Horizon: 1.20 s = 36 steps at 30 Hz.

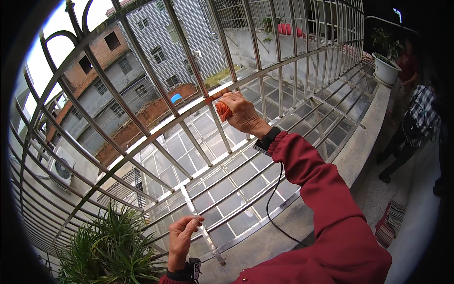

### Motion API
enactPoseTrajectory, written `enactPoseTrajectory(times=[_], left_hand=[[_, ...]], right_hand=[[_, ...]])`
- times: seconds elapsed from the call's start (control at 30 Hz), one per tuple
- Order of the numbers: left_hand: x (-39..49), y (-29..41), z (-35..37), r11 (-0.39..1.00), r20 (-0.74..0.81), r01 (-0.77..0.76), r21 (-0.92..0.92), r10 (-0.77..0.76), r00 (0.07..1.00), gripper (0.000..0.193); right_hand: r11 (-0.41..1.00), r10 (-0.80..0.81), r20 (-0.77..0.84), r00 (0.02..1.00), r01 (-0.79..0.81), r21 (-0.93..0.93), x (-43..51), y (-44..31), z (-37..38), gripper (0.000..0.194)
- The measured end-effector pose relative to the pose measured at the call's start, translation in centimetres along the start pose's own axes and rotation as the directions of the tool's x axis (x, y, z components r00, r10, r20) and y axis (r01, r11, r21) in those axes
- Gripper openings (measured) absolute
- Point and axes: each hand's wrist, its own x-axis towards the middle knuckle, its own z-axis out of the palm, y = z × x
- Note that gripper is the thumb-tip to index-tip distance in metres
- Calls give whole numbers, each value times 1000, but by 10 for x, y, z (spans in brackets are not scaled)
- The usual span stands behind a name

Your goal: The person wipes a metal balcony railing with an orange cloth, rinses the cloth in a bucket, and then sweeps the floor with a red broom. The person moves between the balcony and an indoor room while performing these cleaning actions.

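Note:
My right hand point(243, 112) grips a bunched orange cloth point(223, 112) against the horizontal rail point(170, 122) of a stainless steel window grille, beside one of its upright bars. Lower down, my left hand point(182, 236) hovers above the grille's bottom bars, thumb laid against the curled fingers. I see nothing held in it. A flat metal crosspiece point(204, 230) passes just to its right, and I cannot tell whether the fingertips touch it. Both wrists wear black straps, and a black cable point(271, 202) hangs from the right one.
Spiky green plants point(110, 245) grow at the lower left. A concrete ledge point(358, 159) runs along the grille, with a white flowerpot point(386, 69) at its far end. Two people stand at right, one in a checked shirt point(420, 110). A striped mat point(390, 222) lies on the floor.

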Motion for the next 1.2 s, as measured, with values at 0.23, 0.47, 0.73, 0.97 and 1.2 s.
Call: enactPoseTrajectory(times=[0.23,0.47,0.73,0.97,1.2], left_hand=[[-20,-21,7,994,-40,107,2,-107,993,26],[-13,-21,-17,995,-72,93,-29,-95,993,24],[66,33,-75,978,-325,-208,-13,193,926,22],[151,84,-113,888,-389,-387,248,457,800,43],[193,70,-45,864,-290,-482,148,504,814,49]], right_hand=[[989,35,106,994,-19,-148,67,24,-10,32],[954,129,252,959,-51,-294,68,13,-7,23],[987,29,18,999,-32,157,20,8,-23,33],[555,581,233,780,-589,587,-66,35,-79,34],[-77,632,493,598,-584,808,-117,54,-153,42]])
